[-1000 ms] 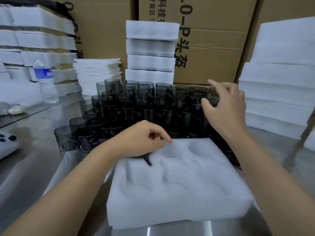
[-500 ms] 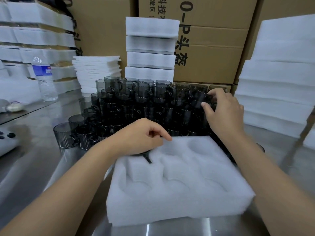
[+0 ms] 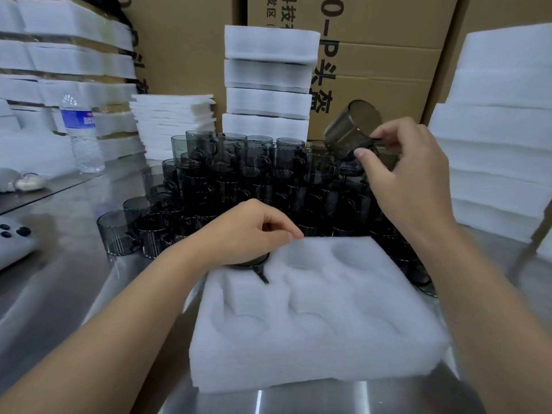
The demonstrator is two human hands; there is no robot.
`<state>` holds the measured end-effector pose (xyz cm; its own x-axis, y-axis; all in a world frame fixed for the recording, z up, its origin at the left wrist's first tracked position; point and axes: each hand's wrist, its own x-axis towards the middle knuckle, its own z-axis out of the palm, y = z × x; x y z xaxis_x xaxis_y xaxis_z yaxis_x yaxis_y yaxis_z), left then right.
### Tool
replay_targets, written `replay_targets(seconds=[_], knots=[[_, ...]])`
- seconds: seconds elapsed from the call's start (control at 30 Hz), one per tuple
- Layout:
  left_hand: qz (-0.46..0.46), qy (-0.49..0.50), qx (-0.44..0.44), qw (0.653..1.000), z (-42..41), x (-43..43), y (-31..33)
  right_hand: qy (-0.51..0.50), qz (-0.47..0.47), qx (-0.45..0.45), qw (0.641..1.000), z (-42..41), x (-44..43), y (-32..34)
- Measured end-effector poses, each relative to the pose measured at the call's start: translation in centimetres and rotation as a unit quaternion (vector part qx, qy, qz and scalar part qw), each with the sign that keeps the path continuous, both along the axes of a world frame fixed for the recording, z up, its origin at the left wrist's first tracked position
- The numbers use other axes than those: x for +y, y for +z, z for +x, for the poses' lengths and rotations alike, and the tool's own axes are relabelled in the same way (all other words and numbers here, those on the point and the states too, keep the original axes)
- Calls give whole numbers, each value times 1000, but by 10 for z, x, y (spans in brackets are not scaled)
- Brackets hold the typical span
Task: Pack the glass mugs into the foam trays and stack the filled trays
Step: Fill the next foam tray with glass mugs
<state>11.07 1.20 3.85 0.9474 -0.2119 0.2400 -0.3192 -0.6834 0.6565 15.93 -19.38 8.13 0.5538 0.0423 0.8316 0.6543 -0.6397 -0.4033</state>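
Right hand (image 3: 406, 177) is raised at about one o'clock from the white foam tray (image 3: 322, 339), with its fingers and thumb curled round a smoky grey glass mug (image 3: 351, 127). That mug is held in the air, tilted, above the mugs that stand below it. Its handle is hidden behind the fingers.

The left hand (image 3: 248, 234) sits at the tray's eleven o'clock corner, fingers curled down over a second dark glass mug (image 3: 251, 263) seated in the pocket there. Only a strip of that mug's rim and its handle, which points toward five o'clock, show beneath the palm. The tray lies flat on the stainless steel counter (image 3: 59, 282), nearest the person, and its other round pockets show bare white foam.

A crowd of matching grey glass mugs (image 3: 239, 180) stands upright in tiers at twelve o'clock, just beyond the tray's far edge. Behind them rises a stack of four thick white foam blocks (image 3: 268, 85). A pile of thin white foam sheets (image 3: 176, 124) sits at eleven o'clock, and a clear plastic water bottle with a blue label (image 3: 80, 130) stands at ten o'clock. Further white foam slabs (image 3: 501, 144) are piled at three o'clock. Brown cardboard boxes with black print (image 3: 382, 61) fill the background.
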Motion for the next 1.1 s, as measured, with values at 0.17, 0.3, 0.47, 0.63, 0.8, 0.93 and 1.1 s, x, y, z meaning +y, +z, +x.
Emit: replay_targets(seconds=[0.17,0.3,0.47,0.63,0.8,0.93,1.1], knots=[[-338,3,-8,941,5,-7,6,96,-52,42,993,-15,20,-13],[-436,31,15,899,9,-6,4,101,-104,42,989,-11,32,-34],[-433,29,38,900,13,-3,0,143,-71,52,986,-6,32,-40],[-437,17,54,897,14,1,-1,201,-52,128,970,-7,33,-48],[-425,-1,47,904,11,-1,-1,244,-18,211,946,-4,28,-53],[-441,-7,44,896,11,-1,0,299,49,265,915,-2,26,-52],[-438,-11,44,898,13,-1,-1,335,122,311,881,0,18,-49]])
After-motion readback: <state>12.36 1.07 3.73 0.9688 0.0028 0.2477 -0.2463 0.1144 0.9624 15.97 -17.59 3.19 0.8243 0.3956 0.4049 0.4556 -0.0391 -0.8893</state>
